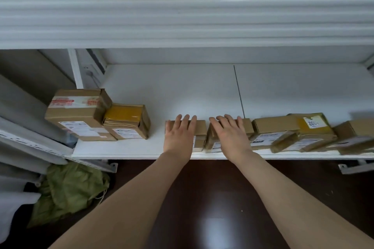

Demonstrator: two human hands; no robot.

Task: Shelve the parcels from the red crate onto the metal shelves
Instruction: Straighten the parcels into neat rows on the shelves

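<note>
Parcels stand in a loose row along the front edge of the white metal shelf (182, 91), their printed labels facing outward toward the person. At the left end a large cardboard box (78, 114) with red-and-white tape sits slightly turned, its long axis running left to right, and a smaller box with a yellow top (126, 121) touches its right side. A bare stretch of shelf separates these two from the middle pair.

The left hand (179, 134) lies flat on top of a small brown box (199, 133), fingers straight and close together, reaching toward the back of the shelf, palm pressing down rather than gripping. The right hand (230, 134) rests the same way on the neighbouring box (245, 125), fingers a little spread, tips at its rear edge. These two boxes stand just beside each other, near touching, with their short sides facing front and their long axes running front to back; the right one leans slightly.

Further right, another brown box (273, 129) adjoins the pair, then a parcel with a yellow label reading 002 upside down (313, 127), tilted and angled, and a blurred box (356, 135) at the frame edge.

Above, the underside of an upper shelf (182, 16) carries more parcels, barely visible at the top. Below, a green sack (70, 188) lies on the dark floor (212, 198) beside the shelf frame.
</note>
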